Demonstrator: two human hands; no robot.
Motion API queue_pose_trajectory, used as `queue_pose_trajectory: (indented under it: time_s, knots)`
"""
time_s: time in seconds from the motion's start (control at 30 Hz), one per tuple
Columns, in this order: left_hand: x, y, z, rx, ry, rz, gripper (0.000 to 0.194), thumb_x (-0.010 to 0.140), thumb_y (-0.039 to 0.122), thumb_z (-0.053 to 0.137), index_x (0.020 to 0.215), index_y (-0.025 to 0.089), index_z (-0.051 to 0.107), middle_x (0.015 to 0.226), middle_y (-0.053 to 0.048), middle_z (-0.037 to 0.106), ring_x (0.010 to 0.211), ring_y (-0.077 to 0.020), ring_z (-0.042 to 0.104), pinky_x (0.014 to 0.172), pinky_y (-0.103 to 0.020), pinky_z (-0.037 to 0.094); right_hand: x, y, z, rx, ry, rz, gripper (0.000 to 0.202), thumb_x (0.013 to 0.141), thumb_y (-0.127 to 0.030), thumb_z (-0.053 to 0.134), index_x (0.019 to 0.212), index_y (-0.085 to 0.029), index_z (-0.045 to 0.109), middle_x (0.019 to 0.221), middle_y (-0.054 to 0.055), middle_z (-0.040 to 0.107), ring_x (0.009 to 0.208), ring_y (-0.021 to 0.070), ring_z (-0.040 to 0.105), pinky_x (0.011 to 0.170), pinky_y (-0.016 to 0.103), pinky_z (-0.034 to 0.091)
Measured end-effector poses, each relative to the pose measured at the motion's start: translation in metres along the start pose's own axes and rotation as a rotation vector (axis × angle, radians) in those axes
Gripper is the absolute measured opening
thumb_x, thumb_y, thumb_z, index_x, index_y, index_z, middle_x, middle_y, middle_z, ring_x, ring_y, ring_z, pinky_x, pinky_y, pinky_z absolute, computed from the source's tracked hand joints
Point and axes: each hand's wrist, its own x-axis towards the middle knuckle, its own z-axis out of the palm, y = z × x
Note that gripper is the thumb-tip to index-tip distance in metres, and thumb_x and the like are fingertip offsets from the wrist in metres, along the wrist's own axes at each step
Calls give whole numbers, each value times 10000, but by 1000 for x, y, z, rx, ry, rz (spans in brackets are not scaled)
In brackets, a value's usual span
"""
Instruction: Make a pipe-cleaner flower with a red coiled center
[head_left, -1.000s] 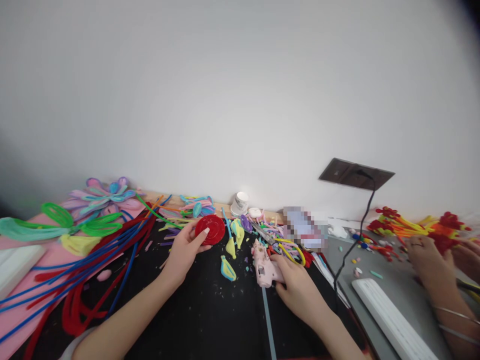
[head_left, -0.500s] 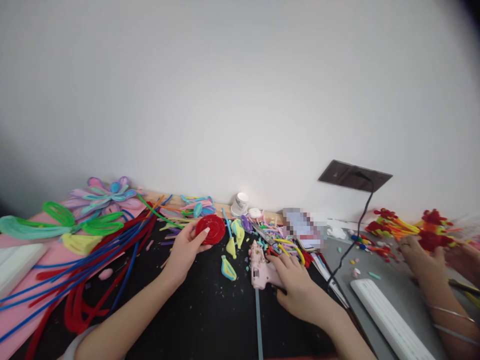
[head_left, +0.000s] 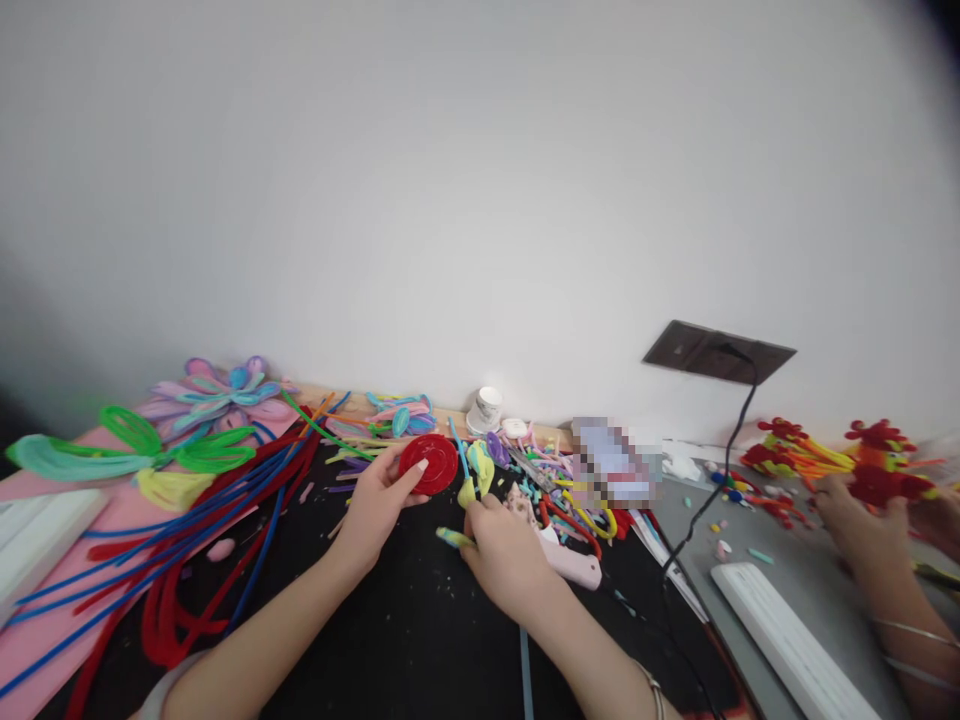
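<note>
My left hand (head_left: 379,505) holds a red coiled disc (head_left: 429,464), which looks like wound pipe cleaner, by its left side with the thumb on top. My right hand (head_left: 506,550) is closed, its fingertips on a small yellow and blue pipe-cleaner loop (head_left: 452,538) over the black work surface. The loop is tilted and partly hidden by the fingers. Just beyond those fingers lies a yellow looped piece with a blue stem (head_left: 461,455). A pale pink glue gun (head_left: 571,563) rests beside my right hand, its front partly covered by the hand.
Red and blue pipe cleaners (head_left: 187,540) spread at left, near pipe-cleaner flowers (head_left: 225,390). A paper cup (head_left: 486,410), scraps and a phone (head_left: 611,460) line the wall. A black cord (head_left: 709,510) hangs from the outlet. At right, another person's hands (head_left: 855,520) hold red-and-yellow figures.
My right hand has let go of the glue gun and moved left to the yellow and blue loop, which now tilts. The glue gun has turned. My left hand still holds the red disc.
</note>
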Motion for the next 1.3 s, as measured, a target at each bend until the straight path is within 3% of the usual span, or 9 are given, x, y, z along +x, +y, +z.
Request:
queue_pose_trajectory:
  time_s: [0.13,0.27,0.47,0.63,0.87,1.3]
  knots:
    - [-1,1,0,62,-13,41,486,702,350,690,1129,161,554,942,-71,715,743,-188,679,527,-230,531,1,18,-12,152,13,-133,97,713,-89,578,733,-183,589,732,30,645,725,180,605,629,247,379]
    - [-3,4,1,117,-91,79,477,726,347,664,1153,165,552,1019,-93,696,785,-196,672,486,-199,496,4,33,-43,345,98,-233,134,805,-118,502,865,-198,591,635,-24,599,577,121,550,564,213,348]
    - [-7,-2,2,66,-133,-87,465,709,364,691,1117,189,550,1048,-91,678,872,-230,678,596,-283,585,29,29,-80,372,160,-320,230,838,-134,456,831,-174,682,540,-31,563,471,95,506,511,209,333]
    - [-7,-7,2,80,-194,-116,434,730,352,682,1118,216,545,1038,-63,678,816,-196,689,568,-259,589,51,20,-77,384,284,-403,192,733,-61,550,800,-161,699,712,-2,653,628,109,536,585,214,361]
    - [-5,-8,3,180,-217,-84,416,749,316,657,1123,195,524,947,-47,675,725,-168,674,452,-205,550,62,24,-72,342,274,-515,251,778,-49,537,902,-177,714,867,36,700,785,140,594,730,242,403]
    - [-4,-13,4,258,-269,-28,417,734,290,661,1113,169,537,840,-37,686,531,-112,590,368,-186,479,65,30,-72,322,187,-538,229,736,-22,543,814,-174,694,742,-11,644,634,92,505,605,204,354]
